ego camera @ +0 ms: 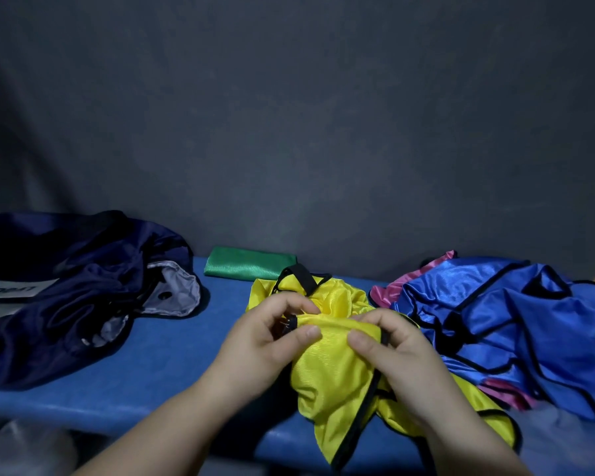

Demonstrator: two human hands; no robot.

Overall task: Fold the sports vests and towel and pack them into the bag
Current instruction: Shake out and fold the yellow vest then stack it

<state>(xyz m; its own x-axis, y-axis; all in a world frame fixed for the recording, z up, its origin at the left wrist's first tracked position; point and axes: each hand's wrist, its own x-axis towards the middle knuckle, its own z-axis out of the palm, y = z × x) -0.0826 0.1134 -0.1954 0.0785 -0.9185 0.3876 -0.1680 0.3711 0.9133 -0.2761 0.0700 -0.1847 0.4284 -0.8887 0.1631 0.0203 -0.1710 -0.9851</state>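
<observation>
On the blue bench (172,355), the left hand (268,334) and right hand (389,345) each pinched the crumpled yellow vest (334,369) in curled fingers; only the green vest (248,267) lay folded, the blue vest (529,321) and pink vest (389,290) heaped unfolded, the bag (66,293) seemingly unfilled.

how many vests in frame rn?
4. The yellow vest held by left hand and right hand, centre; green vest folded behind it; blue vest crumpled at right; pink vest mostly under the blue one. Others may be hidden under that pile or inside the bag.
</observation>
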